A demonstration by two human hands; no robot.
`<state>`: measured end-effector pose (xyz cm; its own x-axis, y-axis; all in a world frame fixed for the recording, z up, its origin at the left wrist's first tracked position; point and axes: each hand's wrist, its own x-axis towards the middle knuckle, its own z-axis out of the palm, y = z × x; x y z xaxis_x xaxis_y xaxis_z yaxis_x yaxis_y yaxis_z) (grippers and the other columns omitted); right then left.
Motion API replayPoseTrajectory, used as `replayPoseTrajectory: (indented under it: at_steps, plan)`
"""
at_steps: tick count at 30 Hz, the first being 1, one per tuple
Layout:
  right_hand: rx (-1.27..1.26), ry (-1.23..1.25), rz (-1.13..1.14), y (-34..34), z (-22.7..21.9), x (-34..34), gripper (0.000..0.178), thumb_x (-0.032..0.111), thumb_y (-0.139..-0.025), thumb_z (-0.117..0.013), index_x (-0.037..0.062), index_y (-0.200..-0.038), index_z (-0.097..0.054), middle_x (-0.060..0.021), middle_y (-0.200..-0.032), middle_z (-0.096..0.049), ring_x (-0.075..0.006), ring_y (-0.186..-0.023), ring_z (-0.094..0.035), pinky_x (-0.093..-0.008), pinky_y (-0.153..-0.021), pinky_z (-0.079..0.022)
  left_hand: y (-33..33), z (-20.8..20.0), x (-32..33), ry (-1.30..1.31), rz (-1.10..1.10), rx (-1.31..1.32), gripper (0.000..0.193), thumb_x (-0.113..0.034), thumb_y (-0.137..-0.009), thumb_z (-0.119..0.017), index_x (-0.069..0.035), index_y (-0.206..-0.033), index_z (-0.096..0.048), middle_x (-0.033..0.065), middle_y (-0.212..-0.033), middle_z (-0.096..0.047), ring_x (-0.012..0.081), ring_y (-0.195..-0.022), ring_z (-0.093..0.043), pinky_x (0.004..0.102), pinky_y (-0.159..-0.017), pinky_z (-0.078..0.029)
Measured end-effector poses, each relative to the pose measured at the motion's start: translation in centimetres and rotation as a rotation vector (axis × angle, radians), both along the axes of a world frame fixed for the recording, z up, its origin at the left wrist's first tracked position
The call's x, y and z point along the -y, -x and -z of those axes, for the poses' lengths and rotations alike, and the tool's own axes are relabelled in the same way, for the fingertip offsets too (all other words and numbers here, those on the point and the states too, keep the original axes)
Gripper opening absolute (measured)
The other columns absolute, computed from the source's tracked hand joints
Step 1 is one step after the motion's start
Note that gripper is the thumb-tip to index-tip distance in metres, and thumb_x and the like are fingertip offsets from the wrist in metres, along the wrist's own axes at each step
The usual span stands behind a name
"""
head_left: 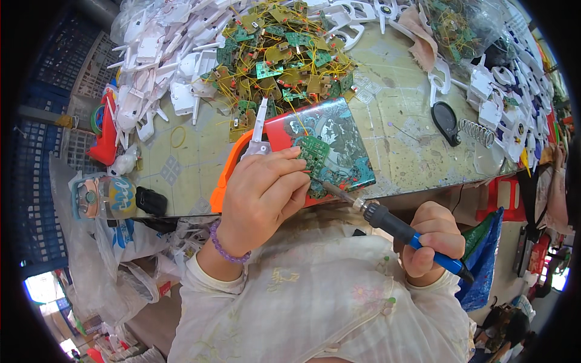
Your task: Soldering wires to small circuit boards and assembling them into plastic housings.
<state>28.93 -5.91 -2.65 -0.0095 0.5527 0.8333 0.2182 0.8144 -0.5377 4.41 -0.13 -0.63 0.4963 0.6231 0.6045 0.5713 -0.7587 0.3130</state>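
Note:
My left hand (pixel 264 184), with a purple bead bracelet at the wrist, pinches a small green circuit board (pixel 315 153) by its left edge. The board is over a worn, dark-patterned box or book (pixel 339 133) with a red edge. In my right hand (pixel 434 239) is a soldering iron (pixel 390 222) with a blue and black handle. Its metal tip points left and lies close to the board's lower edge; I cannot tell whether they touch. A white plastic part (pixel 259 128) and an orange curved piece (pixel 230 172) lie beside my left hand.
A heap of circuit boards with yellow wires (pixel 284 54) covers the far middle. White plastic housings (pixel 151 60) pile up at the far left, more at the right. A coiled metal stand (pixel 476 132) sits on the right. A clear bottle (pixel 121 196) stands at the left edge.

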Motion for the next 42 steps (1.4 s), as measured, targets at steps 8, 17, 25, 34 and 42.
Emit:
replayPoseTrajectory:
  at_steps: [8,17,25,34,42]
  plan:
    - [-0.003,0.02,-0.028,-0.2,0.1,0.0,0.028,0.031,-0.093,-0.055,0.0065,-0.088,-0.044,-0.005,-0.057,-0.047,-0.0157,-0.044,-0.041,-0.0285,-0.04,-0.032,-0.2,0.3,-0.1,-0.011,-0.023,0.019,0.021,-0.002,-0.066,-0.075,-0.006,-0.083,-0.063,0.0046,-0.092,-0.065,0.0221,-0.093,-0.065,0.034,-0.069,-0.048]
    - [0.017,0.005,-0.034,-0.3,0.0,-0.1,0.028,0.031,-0.094,-0.055,0.0059,-0.087,-0.043,-0.0048,-0.057,-0.047,-0.0151,-0.043,-0.04,-0.0284,-0.04,-0.032,-0.4,0.3,0.0,-0.032,-0.054,0.017,0.023,-0.003,-0.064,-0.076,-0.007,-0.083,-0.064,0.0041,-0.091,-0.064,0.0215,-0.091,-0.066,0.0337,-0.068,-0.048]
    - [0.01,-0.034,-0.031,-0.5,0.1,0.0,0.029,0.031,-0.094,-0.055,0.0054,-0.087,-0.044,-0.0045,-0.057,-0.047,-0.0148,-0.042,-0.04,-0.0284,-0.039,-0.032,-0.3,0.2,0.0,-0.032,-0.049,0.004,0.022,-0.002,-0.064,-0.076,-0.007,-0.082,-0.064,0.0037,-0.091,-0.064,0.0218,-0.091,-0.066,0.0336,-0.067,-0.048]
    - [0.017,-0.049,-0.047,-0.5,0.4,-0.2,0.028,0.03,-0.093,-0.056,0.005,-0.088,-0.044,-0.0047,-0.058,-0.049,-0.0155,-0.043,-0.041,-0.029,-0.04,-0.033,-0.2,0.1,0.0,-0.034,-0.046,0.0,0.022,-0.002,-0.064,-0.076,-0.007,-0.082,-0.064,0.0043,-0.091,-0.065,0.0217,-0.09,-0.066,0.0332,-0.067,-0.048]
    - [0.054,-0.023,-0.13,-1.1,0.3,-0.2,0.026,0.02,-0.086,-0.066,0.0046,-0.097,-0.048,-0.0061,-0.063,-0.055,-0.0181,-0.044,-0.048,-0.031,-0.039,-0.035,-0.2,0.2,0.0,-0.029,-0.048,0.005,0.023,-0.003,-0.064,-0.076,-0.006,-0.083,-0.065,0.0051,-0.092,-0.065,0.0211,-0.087,-0.065,0.0327,-0.066,-0.048]
